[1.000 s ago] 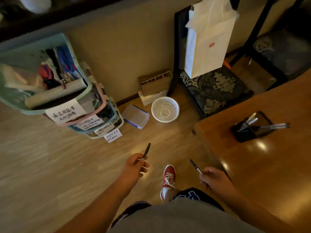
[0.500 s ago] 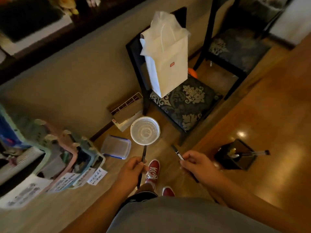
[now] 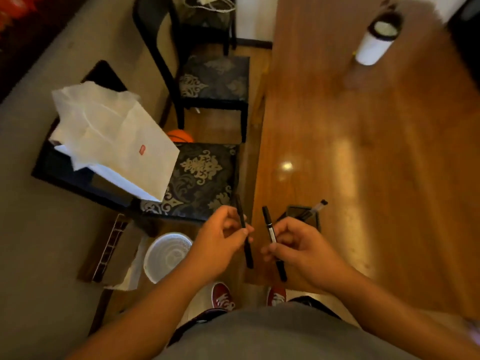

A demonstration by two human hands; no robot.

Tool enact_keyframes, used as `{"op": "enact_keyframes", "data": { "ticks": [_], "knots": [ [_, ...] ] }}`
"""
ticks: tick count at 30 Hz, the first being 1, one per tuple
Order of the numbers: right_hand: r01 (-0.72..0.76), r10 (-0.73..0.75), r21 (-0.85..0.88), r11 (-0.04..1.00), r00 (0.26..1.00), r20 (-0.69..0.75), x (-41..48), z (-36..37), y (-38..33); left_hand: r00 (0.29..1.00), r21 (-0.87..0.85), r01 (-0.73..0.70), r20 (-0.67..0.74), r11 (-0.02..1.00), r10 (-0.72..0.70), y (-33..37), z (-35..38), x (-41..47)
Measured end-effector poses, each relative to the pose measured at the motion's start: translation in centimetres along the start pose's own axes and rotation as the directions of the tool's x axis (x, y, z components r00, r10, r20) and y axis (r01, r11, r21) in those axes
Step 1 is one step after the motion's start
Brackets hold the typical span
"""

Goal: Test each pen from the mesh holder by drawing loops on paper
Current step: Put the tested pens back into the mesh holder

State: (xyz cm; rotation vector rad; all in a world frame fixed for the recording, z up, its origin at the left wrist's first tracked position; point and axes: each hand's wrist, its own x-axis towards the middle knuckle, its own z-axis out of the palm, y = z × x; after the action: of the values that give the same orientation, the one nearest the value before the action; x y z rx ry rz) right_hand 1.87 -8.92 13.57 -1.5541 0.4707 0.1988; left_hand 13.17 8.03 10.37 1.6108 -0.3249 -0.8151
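Observation:
My left hand [image 3: 220,242] grips a plain black pen [image 3: 248,253] that points up and away. A second black pen [image 3: 270,229] with a white label band sits in my right hand [image 3: 301,249]. Both hands are close together, just off the near left corner of the wooden table [image 3: 376,165]. The black mesh holder [image 3: 302,216] lies tipped on the table right behind my right hand, with a clear-barrelled pen [image 3: 318,206] sticking out of it. No paper shows on the table.
A white tumbler [image 3: 375,40] stands at the table's far side. Two dark patterned chairs [image 3: 205,178] line the left; the nearer carries a white paper bag [image 3: 117,141]. A white mesh basket [image 3: 167,255], a cardboard box [image 3: 111,253] and an orange ball [image 3: 180,136] are on the floor.
The view has swung right, from the floor and storage baskets onto the table. Both hands have risen and come together, each still holding its pen.

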Motion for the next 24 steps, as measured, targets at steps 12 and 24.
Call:
{"op": "enact_keyframes", "data": {
  "ticks": [12,24],
  "knots": [
    [0.238,-0.28,-0.152,0.959,0.869,-0.409,-2.4,-10.3,-1.9,0.947,0.22,-0.317,0.13,0.922,0.295,5.9,8.9,6.7],
    [0.123,-0.217,-0.326,0.937,0.938,-0.269,-0.9,-14.5,5.5,0.968,0.488,-0.237,0.047,0.84,0.246,1.5,12.4,5.4]
  ]
}}
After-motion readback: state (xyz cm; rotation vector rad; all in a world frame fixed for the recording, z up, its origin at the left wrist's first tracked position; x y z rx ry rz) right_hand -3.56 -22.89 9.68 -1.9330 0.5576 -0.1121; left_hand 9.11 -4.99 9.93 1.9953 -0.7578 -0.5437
